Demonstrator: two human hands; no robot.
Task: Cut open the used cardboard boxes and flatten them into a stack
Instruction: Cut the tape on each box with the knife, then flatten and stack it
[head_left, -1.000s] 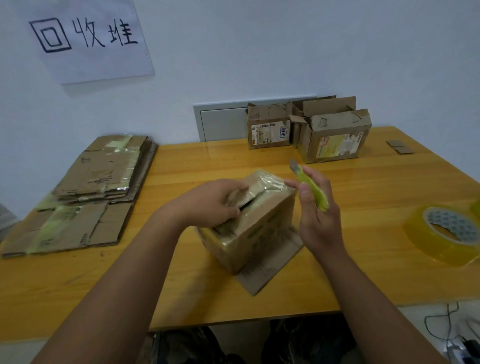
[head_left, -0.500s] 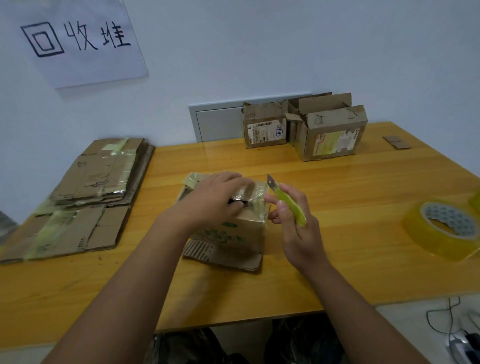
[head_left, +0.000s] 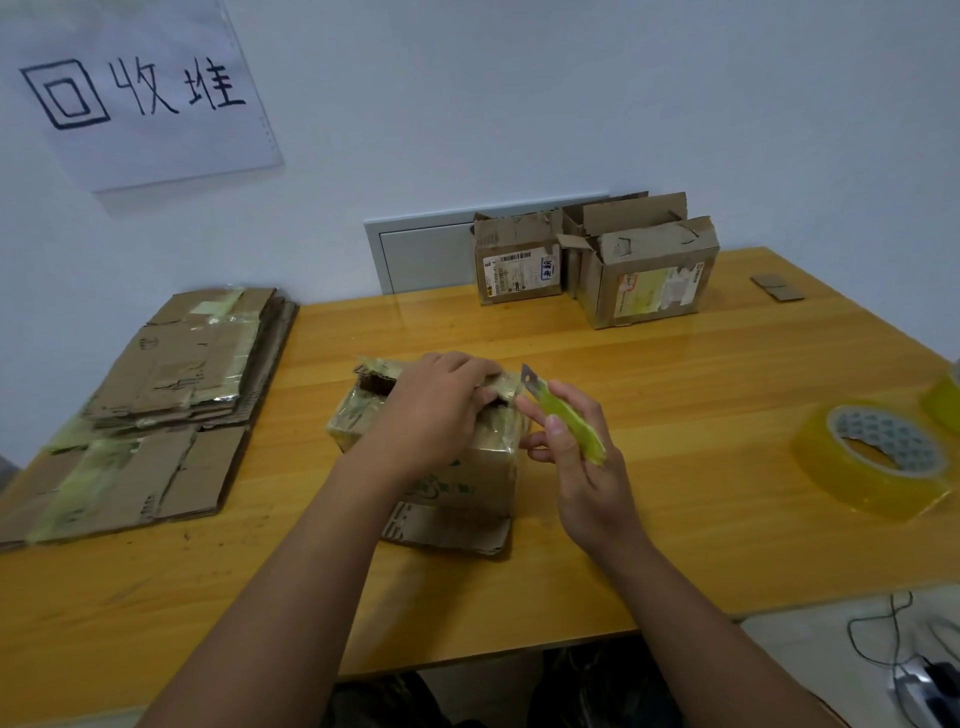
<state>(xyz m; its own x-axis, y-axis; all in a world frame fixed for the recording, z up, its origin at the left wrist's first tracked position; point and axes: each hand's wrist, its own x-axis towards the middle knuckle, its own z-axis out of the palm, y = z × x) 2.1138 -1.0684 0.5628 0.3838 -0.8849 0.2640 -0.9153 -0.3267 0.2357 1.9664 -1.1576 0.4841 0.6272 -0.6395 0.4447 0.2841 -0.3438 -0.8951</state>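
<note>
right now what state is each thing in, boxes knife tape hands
taped box: upright, top partly torn open, still unflattened
left hand: gripping the box's top flap
right hand: holding the knife
utility knife: blade out, tip up, beside the box's top corner
flattened stack: lying flat at the table's left
two back boxes: upright, flaps open, uncut
tape roll: lying flat, unused

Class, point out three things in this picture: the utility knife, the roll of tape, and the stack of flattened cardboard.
utility knife (head_left: 571, 423): head view, green handle.
roll of tape (head_left: 852, 480): head view, outer side.
stack of flattened cardboard (head_left: 176, 374): head view, top sheet.
</note>
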